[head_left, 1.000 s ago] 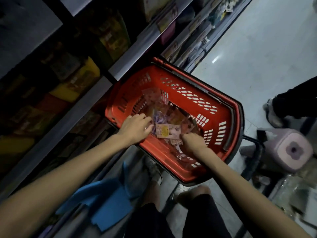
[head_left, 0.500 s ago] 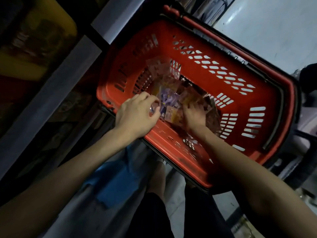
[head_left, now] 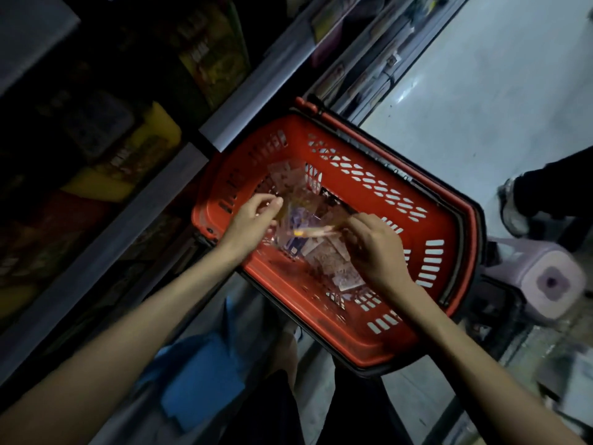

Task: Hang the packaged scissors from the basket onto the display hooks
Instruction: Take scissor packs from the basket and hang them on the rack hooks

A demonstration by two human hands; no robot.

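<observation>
Up comes a packet of scissors (head_left: 316,233), edge-on at mid-frame above the red basket (head_left: 337,329), where both hands were digging low a moment ago. The right hand (head_left: 375,248) has it pinched. The left hand (head_left: 253,220) curls at the far end, but I cannot tell its grip. Picked, not hung. Print on the packets and on the shelves (head_left: 112,240) at left is too dim to read.

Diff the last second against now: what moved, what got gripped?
Both hands rose off the loose packets. The right hand now pinches a packet, turned edge-on above the rest; the left hand, fingers curled, sits at its other end, hold unclear. The red basket and its other contents stayed put.
</observation>
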